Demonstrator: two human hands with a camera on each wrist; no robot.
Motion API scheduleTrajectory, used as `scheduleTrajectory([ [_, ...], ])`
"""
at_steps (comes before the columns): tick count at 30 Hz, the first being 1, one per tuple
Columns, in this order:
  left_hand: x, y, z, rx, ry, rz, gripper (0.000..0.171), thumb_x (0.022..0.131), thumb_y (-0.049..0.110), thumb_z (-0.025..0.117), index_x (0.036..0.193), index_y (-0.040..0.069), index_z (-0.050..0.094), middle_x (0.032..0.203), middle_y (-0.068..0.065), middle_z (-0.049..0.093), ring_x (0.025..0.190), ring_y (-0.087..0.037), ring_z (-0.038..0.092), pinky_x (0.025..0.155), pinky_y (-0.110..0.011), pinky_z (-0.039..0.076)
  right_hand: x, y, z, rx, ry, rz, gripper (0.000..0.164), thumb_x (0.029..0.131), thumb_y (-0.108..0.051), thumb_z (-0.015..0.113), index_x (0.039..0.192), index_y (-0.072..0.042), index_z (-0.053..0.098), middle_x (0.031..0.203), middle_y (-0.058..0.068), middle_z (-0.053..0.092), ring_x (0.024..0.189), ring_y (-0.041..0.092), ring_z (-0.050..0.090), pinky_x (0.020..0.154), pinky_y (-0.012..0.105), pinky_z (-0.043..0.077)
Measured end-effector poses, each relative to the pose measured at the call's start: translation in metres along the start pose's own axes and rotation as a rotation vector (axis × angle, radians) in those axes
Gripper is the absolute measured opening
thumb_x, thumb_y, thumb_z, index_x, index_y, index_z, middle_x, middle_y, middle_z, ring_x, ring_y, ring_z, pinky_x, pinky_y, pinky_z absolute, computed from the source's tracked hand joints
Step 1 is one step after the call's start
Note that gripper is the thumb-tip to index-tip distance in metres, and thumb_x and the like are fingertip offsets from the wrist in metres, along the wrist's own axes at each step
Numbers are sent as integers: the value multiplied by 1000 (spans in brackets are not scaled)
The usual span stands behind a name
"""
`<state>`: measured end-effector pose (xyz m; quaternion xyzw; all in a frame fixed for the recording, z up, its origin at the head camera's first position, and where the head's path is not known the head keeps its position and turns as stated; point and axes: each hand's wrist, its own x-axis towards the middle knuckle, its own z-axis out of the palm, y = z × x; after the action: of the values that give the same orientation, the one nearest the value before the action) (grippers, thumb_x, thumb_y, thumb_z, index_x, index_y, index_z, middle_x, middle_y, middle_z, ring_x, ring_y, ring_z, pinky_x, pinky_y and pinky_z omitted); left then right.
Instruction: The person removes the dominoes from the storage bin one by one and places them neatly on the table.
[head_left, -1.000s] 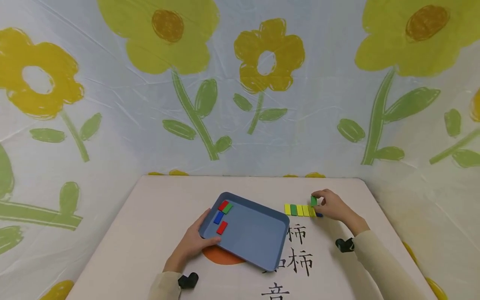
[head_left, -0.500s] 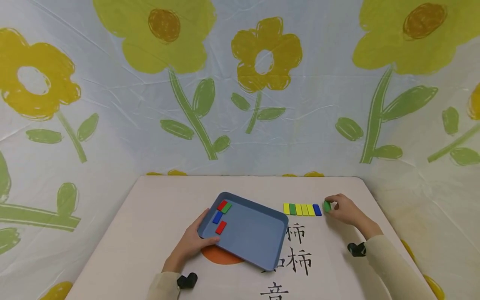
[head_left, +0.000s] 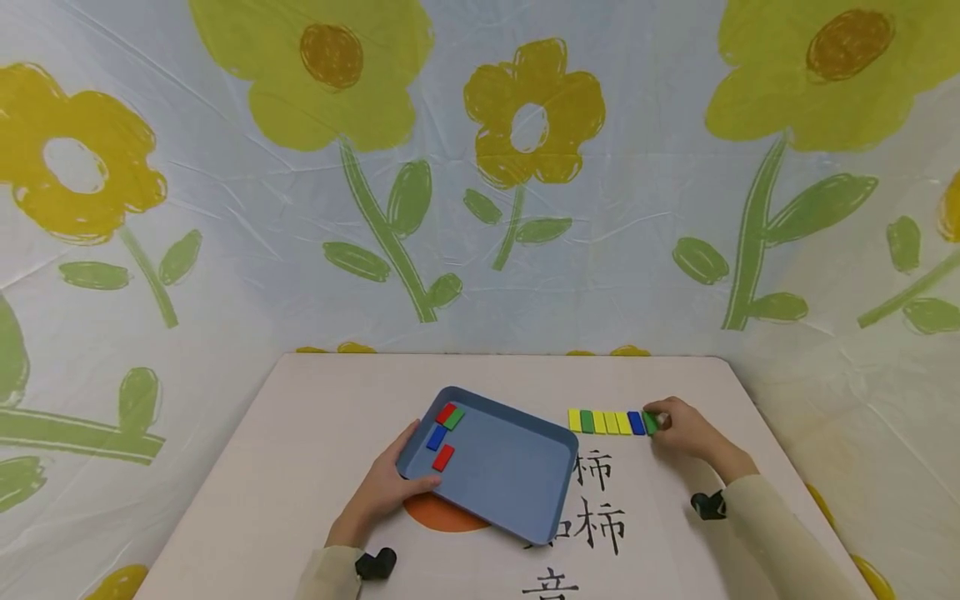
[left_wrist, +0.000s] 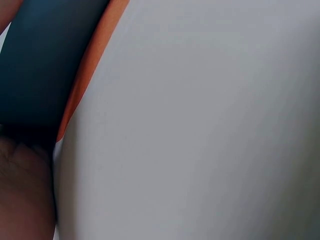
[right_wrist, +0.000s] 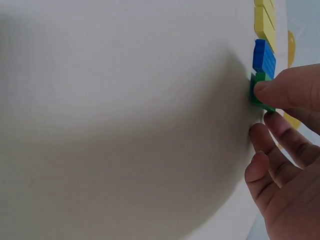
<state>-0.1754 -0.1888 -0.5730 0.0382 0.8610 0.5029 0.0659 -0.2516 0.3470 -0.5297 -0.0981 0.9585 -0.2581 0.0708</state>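
Note:
My right hand point(head_left: 688, 430) pinches a green block point(head_left: 650, 423) at the right end of a row on the table. In the right wrist view the thumb presses that green block point(right_wrist: 260, 90) close beside a blue block point(right_wrist: 264, 57). Left of the blue one, the row has three yellow blocks point(head_left: 611, 423), a green block point(head_left: 587, 422) and another yellow block point(head_left: 574, 420). My left hand point(head_left: 381, 490) grips the blue-grey tray point(head_left: 502, 467) by its left edge, thumb over the rim. Inside lie two red blocks point(head_left: 443, 457), a blue block point(head_left: 437, 437) and a green block point(head_left: 453, 418).
Black printed characters point(head_left: 600, 525) mark the pale tabletop point(head_left: 247, 500). An orange printed shape point(head_left: 446, 514) shows partly from under the tray. Flower-patterned cloth point(head_left: 600, 283) hangs behind the table and at its sides.
My right hand has carried the green block from above the row to its right end and lowered it beside the blue block. The left hand and tray stay in place.

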Motion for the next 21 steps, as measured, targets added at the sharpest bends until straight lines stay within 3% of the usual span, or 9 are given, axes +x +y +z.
scheduleTrajectory([
  [21,-1,1,0,2,2,-15,105,78,47,88,163,31,29,167,-7,34,151,-37,36,120,-66,28,5,-2,6,-20,1,6,52,74,1,66,125,6,68,113,24,62,84,26,52,66,34,44],
])
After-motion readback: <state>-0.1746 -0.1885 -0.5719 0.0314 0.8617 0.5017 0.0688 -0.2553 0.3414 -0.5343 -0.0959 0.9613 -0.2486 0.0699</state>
